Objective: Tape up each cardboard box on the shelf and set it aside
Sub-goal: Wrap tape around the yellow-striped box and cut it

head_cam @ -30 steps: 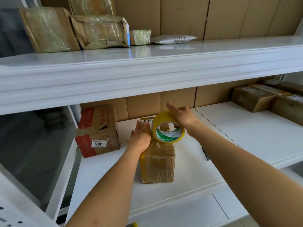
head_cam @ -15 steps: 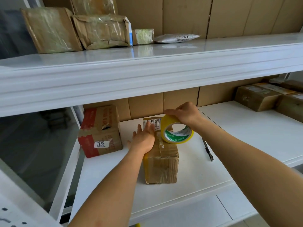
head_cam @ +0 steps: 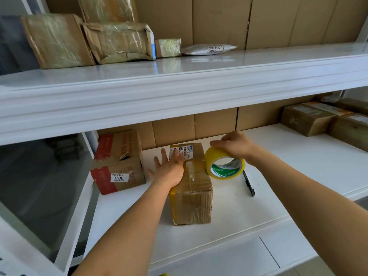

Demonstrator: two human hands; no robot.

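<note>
A small brown cardboard box point(head_cam: 196, 196) with a white label and yellow tape on its left edge stands on the white lower shelf point(head_cam: 229, 226). My left hand point(head_cam: 169, 168) lies flat on the box's top left, fingers straight. My right hand point(head_cam: 234, 145) grips a yellow roll of tape point(head_cam: 225, 165) from above, held just off the box's right top edge.
A red-and-brown box point(head_cam: 119, 162) marked 3011 stands to the left. A black pen-like tool point(head_cam: 249, 184) lies right of the tape. Several brown boxes point(head_cam: 306, 119) sit at far right. The upper shelf point(head_cam: 179, 82) overhangs, carrying taped parcels point(head_cam: 119, 41).
My right hand carried the tape roll from over the box's top to its right side and lower. My left hand stayed flat on the box.
</note>
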